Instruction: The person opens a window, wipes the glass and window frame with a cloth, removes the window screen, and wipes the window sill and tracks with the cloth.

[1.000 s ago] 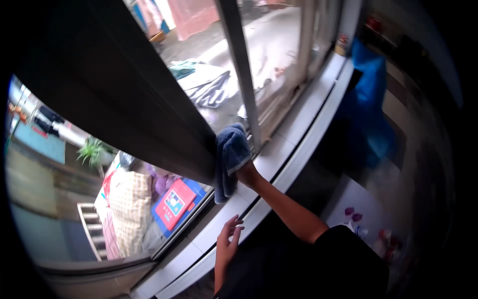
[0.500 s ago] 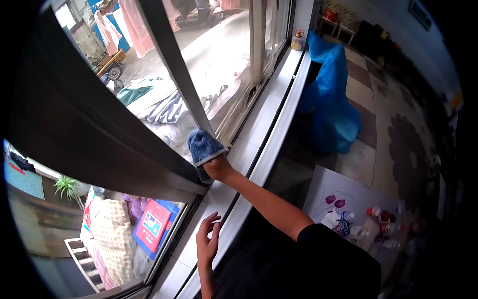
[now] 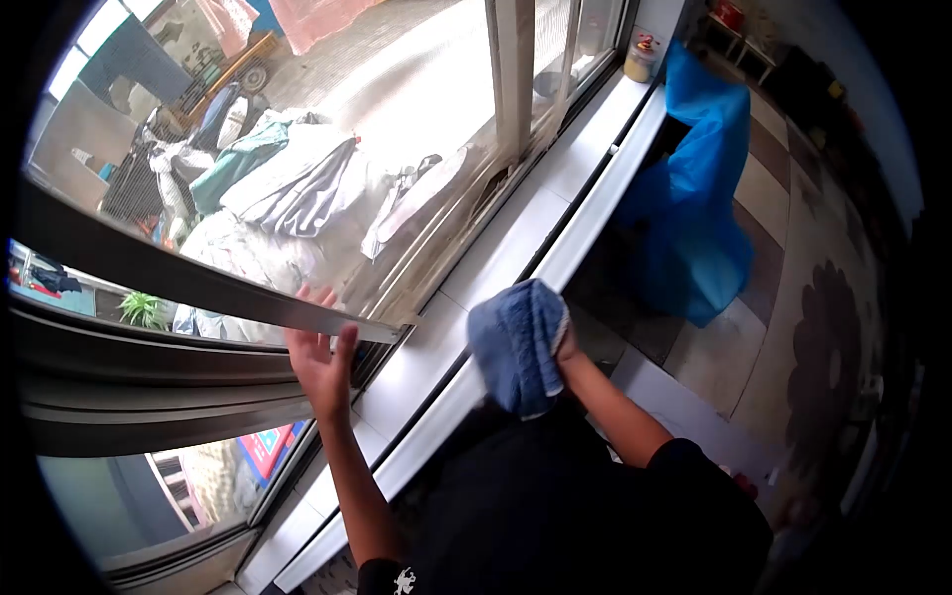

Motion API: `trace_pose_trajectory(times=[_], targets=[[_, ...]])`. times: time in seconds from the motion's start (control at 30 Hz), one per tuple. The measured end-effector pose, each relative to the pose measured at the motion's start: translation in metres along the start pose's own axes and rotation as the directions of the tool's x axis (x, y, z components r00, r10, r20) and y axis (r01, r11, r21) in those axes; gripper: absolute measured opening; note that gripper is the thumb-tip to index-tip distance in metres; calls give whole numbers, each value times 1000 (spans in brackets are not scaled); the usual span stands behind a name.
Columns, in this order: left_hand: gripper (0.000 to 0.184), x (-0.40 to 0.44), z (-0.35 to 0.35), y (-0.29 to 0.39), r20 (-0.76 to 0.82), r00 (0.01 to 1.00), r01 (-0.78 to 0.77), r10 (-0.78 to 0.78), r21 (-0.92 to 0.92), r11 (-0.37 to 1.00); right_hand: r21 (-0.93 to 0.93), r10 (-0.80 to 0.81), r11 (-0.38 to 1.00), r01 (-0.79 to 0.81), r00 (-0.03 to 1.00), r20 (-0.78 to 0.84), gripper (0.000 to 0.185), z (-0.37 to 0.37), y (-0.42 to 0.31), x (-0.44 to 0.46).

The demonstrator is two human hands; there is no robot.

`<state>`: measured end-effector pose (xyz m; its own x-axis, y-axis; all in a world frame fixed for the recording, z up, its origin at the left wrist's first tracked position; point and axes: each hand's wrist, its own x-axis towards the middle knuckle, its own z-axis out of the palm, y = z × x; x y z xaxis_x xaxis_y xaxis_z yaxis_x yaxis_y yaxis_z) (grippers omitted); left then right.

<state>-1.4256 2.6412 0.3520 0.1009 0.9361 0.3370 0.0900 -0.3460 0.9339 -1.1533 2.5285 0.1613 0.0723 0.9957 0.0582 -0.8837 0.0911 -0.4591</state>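
Note:
My left hand (image 3: 323,372) is at the edge of a sliding window sash (image 3: 223,288). Its fingertips show beyond the narrow frame and the thumb is on the near side, so the frame lies between them. In my right hand (image 3: 568,357) is a blue terry cloth (image 3: 518,345), bunched up above the white ledge of the sill. The cloth hides most of that hand's fingers. Below both hands runs the tiled window sill (image 3: 421,352) with its dark track.
A bottle of yellowish liquid (image 3: 640,61) stands at the sill's far end. Blue plastic sheeting (image 3: 699,228) hangs right of the sill, over the patterned floor (image 3: 729,362). Beyond the window lie heaped clothes (image 3: 297,183). A white panel (image 3: 674,412) is low on the right.
The sash edge has shifted left, widening the gap. My left hand has risen from the sill to the sash. My right hand has drawn back from the frame with the cloth.

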Motion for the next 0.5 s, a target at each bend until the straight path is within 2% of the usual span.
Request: trace_pose_trajectory(times=[0.07, 0.13, 0.17, 0.23, 0.33, 0.37, 0.47, 0.5], targets=[[39, 9, 3, -6, 57, 996, 72, -68, -69, 995, 65, 37, 998, -22, 970, -241, 47, -1, -27, 8], [31, 13, -1, -16, 101, 981, 173, -164, -92, 981, -11, 44, 999, -50, 948, -314, 46, -16, -40, 16], [22, 10, 6, -13, 30, 992, 121, -119, -99, 988, -48, 36, 997, -55, 942, -335, 46, -22, -45, 22], [22, 9, 3, -11, 45, 992, 122, -119, -86, 989, -66, 37, 996, -67, 924, -380, 43, -25, -51, 28], [22, 6, 3, -10, 15, 989, 150, -149, -72, 986, 30, 159, 987, -159, 923, -350, 44, -34, -53, 43], [21, 7, -1, -13, 17, 988, 152, -152, -68, 986, -14, 170, 982, -189, 911, -376, 46, -27, -54, 47], [21, 8, -3, -16, 12, 989, 146, -145, -101, 984, 78, 171, 985, -155, 948, -270, 46, -37, -59, 49], [21, 10, -1, -15, 7, 990, 137, -138, -139, 981, 37, 143, 990, -138, 950, -279, 47, -41, -61, 49]])
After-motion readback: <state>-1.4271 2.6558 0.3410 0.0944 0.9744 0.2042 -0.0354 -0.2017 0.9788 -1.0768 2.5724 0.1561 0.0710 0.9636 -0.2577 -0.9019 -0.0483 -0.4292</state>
